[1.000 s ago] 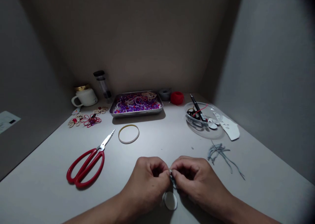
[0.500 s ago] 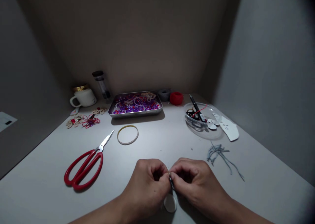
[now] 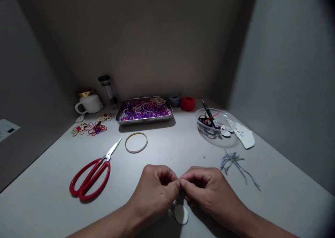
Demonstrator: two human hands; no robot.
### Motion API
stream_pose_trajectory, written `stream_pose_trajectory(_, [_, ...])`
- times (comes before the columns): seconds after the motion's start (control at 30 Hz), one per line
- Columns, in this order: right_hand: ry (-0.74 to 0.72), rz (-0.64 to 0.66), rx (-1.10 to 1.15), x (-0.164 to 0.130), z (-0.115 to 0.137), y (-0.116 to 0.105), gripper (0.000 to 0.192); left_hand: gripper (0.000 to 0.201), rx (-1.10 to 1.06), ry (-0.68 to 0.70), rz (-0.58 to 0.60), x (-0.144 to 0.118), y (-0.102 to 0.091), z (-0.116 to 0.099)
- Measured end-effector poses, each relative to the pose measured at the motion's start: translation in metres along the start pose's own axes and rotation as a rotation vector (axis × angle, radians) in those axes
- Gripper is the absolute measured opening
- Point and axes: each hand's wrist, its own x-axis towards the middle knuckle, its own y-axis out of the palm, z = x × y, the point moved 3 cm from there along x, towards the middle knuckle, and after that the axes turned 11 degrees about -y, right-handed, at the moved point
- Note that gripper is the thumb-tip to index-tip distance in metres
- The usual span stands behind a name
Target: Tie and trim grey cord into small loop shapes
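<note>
My left hand [image 3: 155,192] and my right hand [image 3: 209,191] meet fingertip to fingertip low over the near part of the table. Together they pinch a small grey cord piece [image 3: 182,192], mostly hidden by the fingers. A small white round disc [image 3: 181,214] lies on the table just below the fingertips; I cannot tell whether the cord is joined to it.
Red-handled scissors [image 3: 90,173] lie at the left, a thin ring [image 3: 136,142] beyond them. A metal tray of purple beads [image 3: 144,111] stands at the back, with a white mug [image 3: 89,103], a red thread spool [image 3: 187,103], a clear dish [image 3: 213,126], grey cord scraps [image 3: 234,163].
Both hands stay pinched together in the same spot; the fingertips shifted slightly up. The white disc below them shows a little more.
</note>
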Motion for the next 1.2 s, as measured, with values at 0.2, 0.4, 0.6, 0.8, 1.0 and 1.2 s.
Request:
stream_pose_trajectory(0.2, [-0.058, 0.008, -0.046, 0.0006, 0.0015, 0.0009, 0.016, 0.012, 0.042, -0.024, -0.041, -0.0024, 0.0012, -0.0003])
stream_pose_trajectory(0.4, [0.083, 0.013, 0.097, 0.0036, -0.0007, 0.0011, 0.013, 0.010, -0.041, -0.041, 0.029, 0.0008, -0.0006, -0.0032])
stream_pose_trajectory(0.6, [0.189, 0.001, 0.186, 0.0055, -0.0007, 0.0007, 0.012, 0.008, -0.172, -0.120, 0.104, 0.0040, -0.0041, -0.0032])
stream_pose_trajectory(0.8, [0.213, -0.015, 0.243, 0.0061, -0.0020, -0.0026, 0.011, 0.005, -0.217, -0.127, 0.098, 0.0030, -0.0052, -0.0032])
stream_pose_trajectory(1.0, [0.206, -0.013, 0.277, 0.0064, -0.0013, -0.0029, 0.012, 0.005, -0.270, -0.136, 0.093, 0.0040, -0.0064, -0.0038])
stream_pose_trajectory(1.2, [0.196, -0.010, 0.288, 0.0074, 0.0029, -0.0042, 0.010, 0.006, -0.300, -0.137, 0.093, 0.0060, -0.0065, -0.0013])
